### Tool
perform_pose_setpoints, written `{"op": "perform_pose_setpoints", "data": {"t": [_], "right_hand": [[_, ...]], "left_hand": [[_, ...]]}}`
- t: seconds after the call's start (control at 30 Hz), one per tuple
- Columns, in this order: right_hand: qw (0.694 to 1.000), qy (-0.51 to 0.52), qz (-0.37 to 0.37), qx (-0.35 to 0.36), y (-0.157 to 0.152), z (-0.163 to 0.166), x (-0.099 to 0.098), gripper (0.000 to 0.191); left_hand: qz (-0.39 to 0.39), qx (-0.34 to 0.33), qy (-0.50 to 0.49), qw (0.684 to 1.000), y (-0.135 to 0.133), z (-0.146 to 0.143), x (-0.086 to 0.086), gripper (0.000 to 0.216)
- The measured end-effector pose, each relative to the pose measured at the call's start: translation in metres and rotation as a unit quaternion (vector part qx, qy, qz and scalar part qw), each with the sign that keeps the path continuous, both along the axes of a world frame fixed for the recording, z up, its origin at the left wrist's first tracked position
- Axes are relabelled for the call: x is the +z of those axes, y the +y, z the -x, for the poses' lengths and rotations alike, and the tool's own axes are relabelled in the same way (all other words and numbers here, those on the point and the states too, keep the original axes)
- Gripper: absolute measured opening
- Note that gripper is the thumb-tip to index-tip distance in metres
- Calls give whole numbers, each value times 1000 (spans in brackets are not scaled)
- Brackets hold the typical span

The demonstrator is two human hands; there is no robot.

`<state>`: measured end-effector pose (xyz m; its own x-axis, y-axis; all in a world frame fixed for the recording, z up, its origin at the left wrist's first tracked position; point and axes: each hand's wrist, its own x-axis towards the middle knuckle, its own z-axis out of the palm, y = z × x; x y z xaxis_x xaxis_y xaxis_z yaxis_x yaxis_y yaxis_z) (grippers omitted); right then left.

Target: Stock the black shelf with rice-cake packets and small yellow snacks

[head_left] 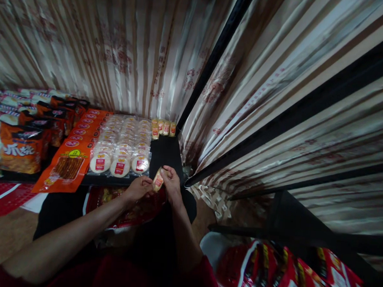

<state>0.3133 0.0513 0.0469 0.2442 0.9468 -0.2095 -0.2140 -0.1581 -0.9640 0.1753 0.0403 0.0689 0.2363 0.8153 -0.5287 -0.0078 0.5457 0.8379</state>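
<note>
A small wrapped snack (158,181), yellowish with a red label, is pinched between my left hand (140,188) and my right hand (172,183). Both hands have their fingers closed on its ends, above the front edge of a black shelf (167,153). Several similar small wrapped snacks (163,128) stand together at the back right corner of the shelf. Left of them lie rows of round white rice crackers (119,167) in clear wrappers. Below my hands, a red bag (122,219) with yellowish pieces inside rests in my lap, partly hidden by my forearms.
Orange snack packs (68,166) and orange-black bags (21,148) fill the shelf's left side. A black upright post (212,58) and pleated curtains (126,48) stand behind. At lower right are red packages (284,274) beside black rack bars (291,210).
</note>
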Motion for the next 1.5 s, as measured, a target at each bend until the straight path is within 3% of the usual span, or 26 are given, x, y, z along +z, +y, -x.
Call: {"op": "perform_pose_setpoints", "data": {"t": [0.17,0.37,0.5,0.67,0.97,1.27,1.5], "right_hand": [[1000,12,-15,-7,7,-2,-3,52],[999,-3,-29,-30,11,-7,-11,56],[998,-34,-37,-42,14,-10,-18,43],[994,-78,-35,-66,22,-16,-25,42],[984,-123,-57,-112,47,-19,-19,41],[978,-129,-90,-137,90,-20,-33,36],[976,-146,-76,-140,133,-23,-42,38]], "left_hand": [[3,53,-14,998,6,-17,-7,15],[13,125,-32,992,15,-30,-1,17],[6,123,-21,992,21,-37,3,17],[-13,113,-14,993,31,-48,8,16],[-19,30,86,996,62,-65,21,8],[-81,63,127,987,102,-79,7,10],[-90,76,137,984,133,-84,9,9]]}}
